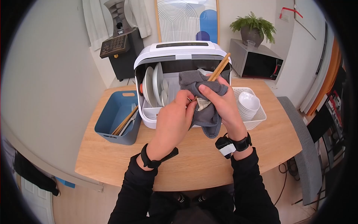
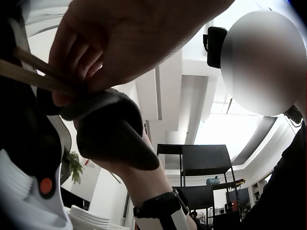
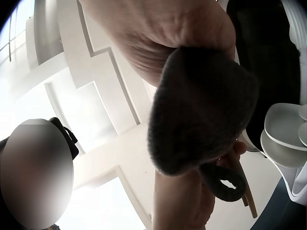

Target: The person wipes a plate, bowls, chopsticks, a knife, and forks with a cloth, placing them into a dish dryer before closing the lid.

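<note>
A pair of wooden chopsticks (image 1: 219, 68) slants up out of a grey cloth (image 1: 192, 80) in front of the dishwasher. My right hand (image 1: 223, 102) grips the cloth around the chopsticks, thumb on top. Beside it, my left hand (image 1: 174, 118) pinches the lower end of the chopsticks between thumb and fingers. A checked label shows on the cloth, and a corner hangs below the right hand. In the left wrist view the chopsticks (image 2: 36, 79) stick out past the fingers. The cloth (image 3: 201, 112) covers most of the right fingers in the right wrist view, its loop dangling.
The white dishwasher (image 1: 182, 46) stands open behind the hands, with upright plates (image 1: 150, 87) inside. To its left, a blue bin (image 1: 108, 125) holds chopsticks and cutlery. On the right, a white basket (image 1: 259, 121) holds stacked bowls (image 1: 249, 104). Behind is a microwave (image 1: 261, 63).
</note>
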`<state>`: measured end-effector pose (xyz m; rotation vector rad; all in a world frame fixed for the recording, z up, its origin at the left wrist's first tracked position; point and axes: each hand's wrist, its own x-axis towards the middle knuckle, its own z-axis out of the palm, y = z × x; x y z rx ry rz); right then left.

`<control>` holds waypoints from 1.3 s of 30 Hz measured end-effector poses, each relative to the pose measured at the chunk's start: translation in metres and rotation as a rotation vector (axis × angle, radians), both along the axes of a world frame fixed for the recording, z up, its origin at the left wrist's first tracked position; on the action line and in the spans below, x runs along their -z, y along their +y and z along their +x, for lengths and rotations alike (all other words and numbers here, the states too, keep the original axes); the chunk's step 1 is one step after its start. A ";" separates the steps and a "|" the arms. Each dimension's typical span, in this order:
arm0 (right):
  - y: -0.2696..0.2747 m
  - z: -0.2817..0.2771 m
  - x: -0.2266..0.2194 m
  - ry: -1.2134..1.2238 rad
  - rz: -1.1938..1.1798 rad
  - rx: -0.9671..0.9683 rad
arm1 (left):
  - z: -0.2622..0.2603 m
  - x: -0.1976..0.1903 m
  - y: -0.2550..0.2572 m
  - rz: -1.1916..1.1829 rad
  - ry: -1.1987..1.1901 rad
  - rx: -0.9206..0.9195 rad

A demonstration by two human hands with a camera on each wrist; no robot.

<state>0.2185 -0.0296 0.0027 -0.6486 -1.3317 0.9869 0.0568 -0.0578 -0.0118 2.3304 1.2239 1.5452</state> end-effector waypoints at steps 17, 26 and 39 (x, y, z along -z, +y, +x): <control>0.030 0.037 -0.001 0.407 0.000 0.158 | -0.023 -0.010 -0.010 -0.034 0.281 -0.045; 0.027 0.051 -0.006 0.480 -0.027 0.036 | -0.027 -0.011 0.003 0.036 0.126 -0.097; 0.018 0.016 -0.001 0.428 0.023 -0.041 | -0.013 -0.002 0.013 -0.236 -0.040 0.185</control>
